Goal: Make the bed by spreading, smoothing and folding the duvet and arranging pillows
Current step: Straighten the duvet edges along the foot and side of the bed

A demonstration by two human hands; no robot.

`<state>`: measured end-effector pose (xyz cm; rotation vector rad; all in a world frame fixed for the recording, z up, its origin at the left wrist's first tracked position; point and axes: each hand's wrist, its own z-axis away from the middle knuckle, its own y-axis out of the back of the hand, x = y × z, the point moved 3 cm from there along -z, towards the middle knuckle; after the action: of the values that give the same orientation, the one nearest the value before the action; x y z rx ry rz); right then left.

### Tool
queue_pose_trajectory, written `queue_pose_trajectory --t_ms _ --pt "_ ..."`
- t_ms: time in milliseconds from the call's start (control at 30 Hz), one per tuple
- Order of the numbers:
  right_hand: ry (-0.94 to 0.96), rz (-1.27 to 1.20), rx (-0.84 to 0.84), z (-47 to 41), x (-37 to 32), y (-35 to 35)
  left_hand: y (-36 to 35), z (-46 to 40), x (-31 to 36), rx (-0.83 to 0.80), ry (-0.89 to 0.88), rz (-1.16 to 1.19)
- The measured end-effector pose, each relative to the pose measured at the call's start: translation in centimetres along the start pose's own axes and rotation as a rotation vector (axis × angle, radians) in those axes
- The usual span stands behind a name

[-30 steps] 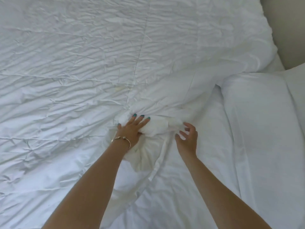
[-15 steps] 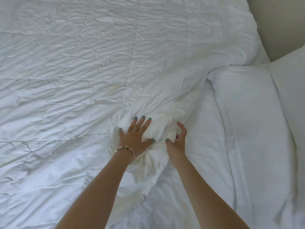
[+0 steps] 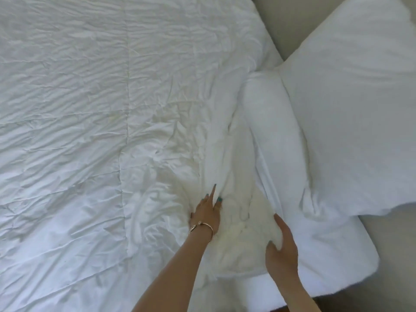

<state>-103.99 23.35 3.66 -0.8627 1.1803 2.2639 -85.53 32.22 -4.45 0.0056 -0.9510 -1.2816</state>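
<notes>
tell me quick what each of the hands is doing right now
Left hand: open, fingers straight, pressing on the bunched edge of the wrinkled white quilted duvet.
Right hand: open, fingers fairly straight, pushing against the same bunched edge from its right side.

Both hands have shoved the duvet point(image 3: 236, 224) corner, seemingly, nearer the pillow point(image 3: 274, 136).
</notes>
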Motion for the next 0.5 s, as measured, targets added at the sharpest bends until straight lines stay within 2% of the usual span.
queue_pose_trajectory --t_ms 67,167,233,300,367,500 --pt "-0.073 0.033 0.025 3.0 3.2 2.2 -1.4 0.5 -0.6 -0.001 0.035 -0.109" --pt "-0.081 0.066 -0.023 4.0 6.5 3.2 -4.5 1.9 -0.7 -0.08 0.008 -0.399" --pt "-0.084 0.074 -0.064 2.2 7.4 3.4 -7.2 4.0 -0.4 -0.149 -0.061 -0.512" --pt "-0.165 0.053 -0.088 -0.2 7.7 3.6 -9.4 6.5 -0.3 -0.24 -0.15 -0.626" --pt "-0.217 0.082 -0.058 -2.8 7.5 4.2 -11.0 8.4 -0.9 -0.297 -0.2 -0.703" --pt "0.047 0.305 -0.065 -8.1 5.1 5.1 -12.0 10.2 -2.2 -0.297 -0.186 -0.75"
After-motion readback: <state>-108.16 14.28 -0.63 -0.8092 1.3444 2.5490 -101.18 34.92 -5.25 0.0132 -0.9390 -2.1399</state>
